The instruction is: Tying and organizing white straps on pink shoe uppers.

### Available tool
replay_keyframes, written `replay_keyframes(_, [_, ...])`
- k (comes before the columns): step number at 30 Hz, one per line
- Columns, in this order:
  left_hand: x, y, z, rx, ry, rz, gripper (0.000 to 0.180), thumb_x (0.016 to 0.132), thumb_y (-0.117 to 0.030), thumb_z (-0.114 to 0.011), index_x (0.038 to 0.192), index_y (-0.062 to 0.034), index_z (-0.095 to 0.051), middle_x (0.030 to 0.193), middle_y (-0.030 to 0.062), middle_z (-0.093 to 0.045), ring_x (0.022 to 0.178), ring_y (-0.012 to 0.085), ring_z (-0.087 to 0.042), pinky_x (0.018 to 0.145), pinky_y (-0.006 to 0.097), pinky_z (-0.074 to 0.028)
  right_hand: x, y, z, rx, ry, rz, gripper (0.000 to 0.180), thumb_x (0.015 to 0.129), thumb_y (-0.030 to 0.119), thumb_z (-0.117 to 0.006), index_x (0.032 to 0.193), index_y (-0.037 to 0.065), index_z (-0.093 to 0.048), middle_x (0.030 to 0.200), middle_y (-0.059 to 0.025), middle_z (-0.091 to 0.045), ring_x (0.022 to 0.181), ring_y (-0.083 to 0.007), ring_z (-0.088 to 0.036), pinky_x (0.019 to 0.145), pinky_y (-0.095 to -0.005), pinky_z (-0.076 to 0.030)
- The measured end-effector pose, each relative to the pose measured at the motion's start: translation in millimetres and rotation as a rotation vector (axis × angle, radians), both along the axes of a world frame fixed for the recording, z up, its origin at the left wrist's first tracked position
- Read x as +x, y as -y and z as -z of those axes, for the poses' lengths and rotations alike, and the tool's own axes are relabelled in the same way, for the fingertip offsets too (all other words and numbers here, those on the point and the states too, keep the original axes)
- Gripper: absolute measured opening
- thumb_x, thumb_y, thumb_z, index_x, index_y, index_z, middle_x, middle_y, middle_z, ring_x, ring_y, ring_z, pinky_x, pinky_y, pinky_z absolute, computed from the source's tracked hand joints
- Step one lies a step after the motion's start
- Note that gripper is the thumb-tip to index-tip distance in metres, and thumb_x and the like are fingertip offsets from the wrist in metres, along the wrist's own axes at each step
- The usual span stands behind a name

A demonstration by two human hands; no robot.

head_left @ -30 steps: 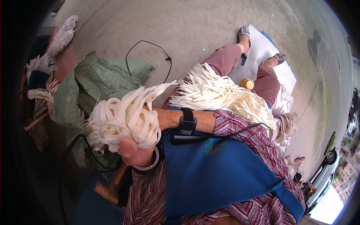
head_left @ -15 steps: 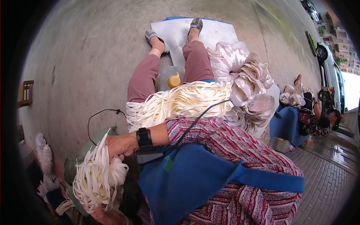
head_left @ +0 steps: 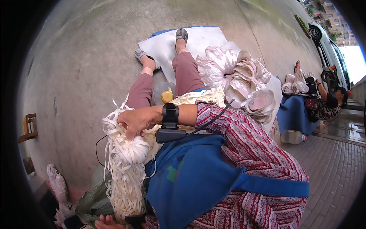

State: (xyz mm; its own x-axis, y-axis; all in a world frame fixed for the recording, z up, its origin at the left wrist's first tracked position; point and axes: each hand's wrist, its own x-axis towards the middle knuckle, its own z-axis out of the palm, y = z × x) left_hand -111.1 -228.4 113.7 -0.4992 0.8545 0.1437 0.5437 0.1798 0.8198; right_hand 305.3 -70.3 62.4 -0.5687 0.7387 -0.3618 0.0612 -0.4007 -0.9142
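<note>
A long bundle of white flat laces [head_left: 127, 183] hangs down the left side of my lap. My right hand [head_left: 139, 120] grips its upper end, fingers curled into the loops, with a black strap and device [head_left: 170, 118] on the wrist. Low at the picture's edge, beside the bundle's bottom end, my left hand [head_left: 108, 222] shows only its fingers, apart and holding nothing visible. A pile of cream laces [head_left: 202, 97] lies across my thighs, partly hidden by my right forearm. A green woven sack [head_left: 95, 200] sits behind the bundle.
Stacked white and pale pink sole-shaped pieces [head_left: 246, 78] lie to my right on a white sheet [head_left: 198, 42]. A jug with a yellow cap [head_left: 166, 95] stands between my legs. Another person [head_left: 324, 101] sits far right. A wooden stool [head_left: 29, 128] is at left.
My right hand has lifted the bundle out of the sack area, up and to the right, toward my lap. The left hand has come off the bundle and dropped lower. The view has shifted too.
</note>
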Motion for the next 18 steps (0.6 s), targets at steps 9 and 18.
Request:
replay_keyframes(9, [36, -4, -20, -0.471, 0.000, -0.338, 0.060, 0.088, -0.037, -0.054, 0.132, 0.0015, -0.038, 0.057, 0.0035, -0.049, 0.040, 0.0082, -0.038, 0.037, 0.022, -0.033, 4, 41, 73, 0.354, 0.484, 0.026, 0.055, 0.067, 0.018, -0.067, 0.113, -0.003, -0.046, 0.097, -0.0189, -0.057, 0.085, -0.0301, -0.059, 0.075, -0.0356, -0.047])
replay_keyframes(18, [65, 0, -63, -0.479, -0.042, -0.305, 0.049, 0.089, -0.034, -0.055, 0.120, 0.0038, -0.051, 0.052, 0.0018, -0.052, 0.038, 0.0048, -0.039, 0.036, 0.019, -0.031, -26, 66, 45, 0.580, 0.262, -0.095, 0.020, 0.086, 0.017, -0.054, 0.097, 0.001, -0.059, 0.086, -0.0172, -0.058, 0.081, -0.0308, -0.058, 0.074, -0.0361, -0.046])
